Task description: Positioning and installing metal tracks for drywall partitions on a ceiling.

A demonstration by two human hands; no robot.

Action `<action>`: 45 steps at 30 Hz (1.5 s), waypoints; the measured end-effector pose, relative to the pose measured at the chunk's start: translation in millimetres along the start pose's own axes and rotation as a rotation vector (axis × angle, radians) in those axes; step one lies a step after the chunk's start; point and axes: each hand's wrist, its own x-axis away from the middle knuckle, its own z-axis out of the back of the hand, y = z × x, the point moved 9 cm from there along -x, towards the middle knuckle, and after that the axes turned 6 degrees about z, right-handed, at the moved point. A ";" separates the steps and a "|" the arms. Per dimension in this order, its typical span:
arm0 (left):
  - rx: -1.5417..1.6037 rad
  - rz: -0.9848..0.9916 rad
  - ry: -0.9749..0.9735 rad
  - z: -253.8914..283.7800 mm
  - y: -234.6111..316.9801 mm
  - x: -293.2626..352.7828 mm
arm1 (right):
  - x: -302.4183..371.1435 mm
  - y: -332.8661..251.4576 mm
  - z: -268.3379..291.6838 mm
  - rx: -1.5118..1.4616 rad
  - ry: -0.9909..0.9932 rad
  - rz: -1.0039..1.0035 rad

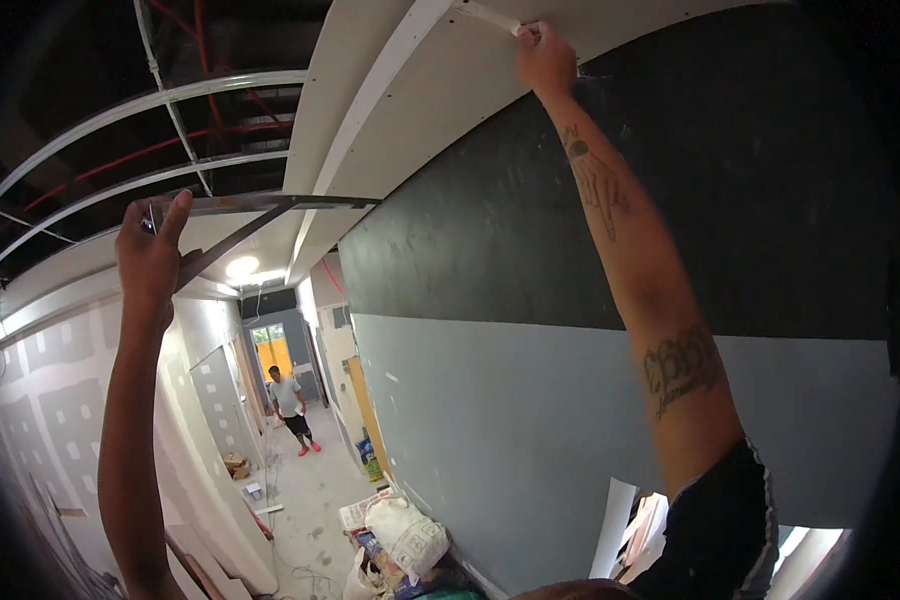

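Note:
My left hand [150, 255] is raised at the left, thumb up and fingers closed around the end of a thin metal frame [235, 207]. One straight bar of it runs right to where the ceiling meets the wall, and a dark diagonal piece slants back toward my wrist. My right hand [548, 62] reaches high up to the pale ceiling board [410, 110], fingers pinched together. A whitish strip [490, 17] on the board ends at these fingertips. What they hold is too small and hidden to make out.
A dark-topped, grey-blue wall [490, 390] runs along the right. Open ceiling framing [140, 105] is at the upper left. White sacks [405, 535] lie on the floor below. Further down the corridor, a person [288, 408] stands on the pale floor [310, 495]. Patched boards [50, 400] line the left.

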 end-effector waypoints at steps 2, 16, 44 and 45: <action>0.098 0.048 0.001 -2.9 0.5 1.6 | -0.7 1.0 5.0 0.000 0.022 0.015; 0.253 0.052 -0.044 -5.6 34.1 -23.3 | 246.8 49.0 -39.6 -0.033 -1.245 -0.583; 0.671 0.275 -0.271 -63.3 50.8 -36.9 | 69.8 -57.1 -80.9 -1.955 -0.349 -0.836; 0.685 0.261 -0.329 -67.9 47.6 -43.1 | 65.2 -58.3 -82.8 -1.959 -0.348 -0.837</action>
